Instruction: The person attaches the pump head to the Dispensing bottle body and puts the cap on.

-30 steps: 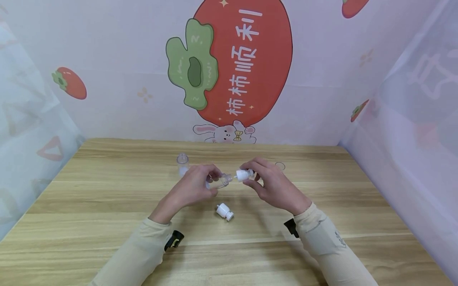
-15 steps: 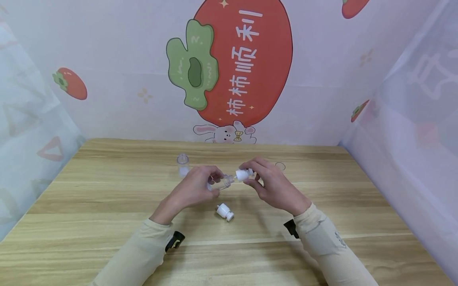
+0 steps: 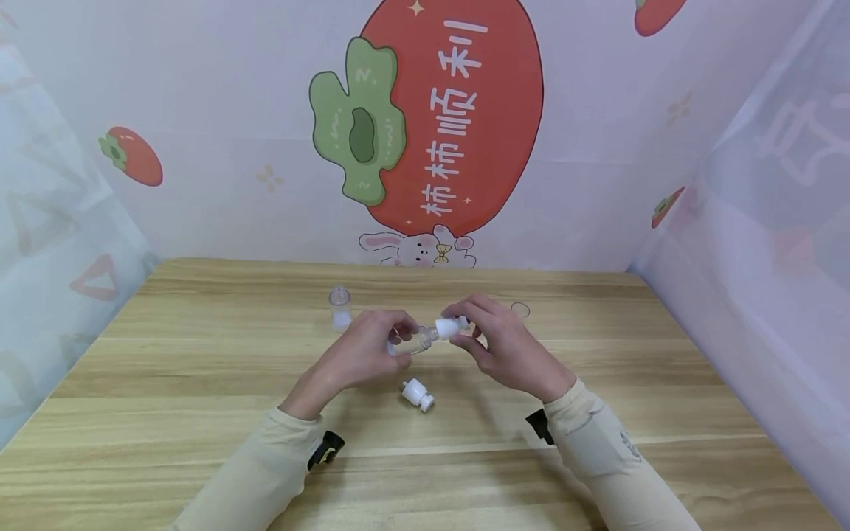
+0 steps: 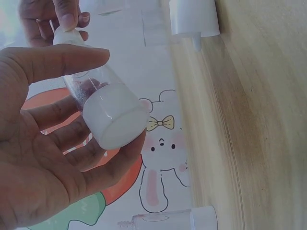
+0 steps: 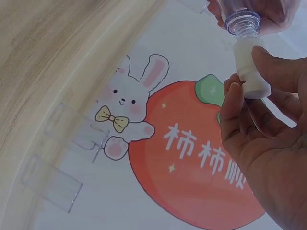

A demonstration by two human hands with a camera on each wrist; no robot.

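Our left hand [image 3: 372,343] is curled round a clear bottle [image 3: 410,344], held tilted above the tabletop [image 3: 166,405] with its neck toward the right; our right hand [image 3: 501,335] pinches a white pump [image 3: 448,329] by thumb and fingers, its collar at the mouth of that neck. Threads show between collar and bottle shoulder, so we judge the pump not yet seated. To do this well, we should keep both parts on one line, steady the bottle without squeezing, press lightly and turn only once the collar sits square, since a crooked start could cross the threads. Nearer us, a second white pump [image 3: 417,394] lies on the wood-grained surface; a second bottle [image 3: 340,310] is beyond the left hand, and two clear cylinders [image 5: 53,183] show at the right wrist. Behind rises a pale backdrop [image 3: 584,210] printed with a big red fruit [image 3: 491,125] and a rabbit [image 3: 417,252]; pale sheets [image 3: 60,214] flank both sides.
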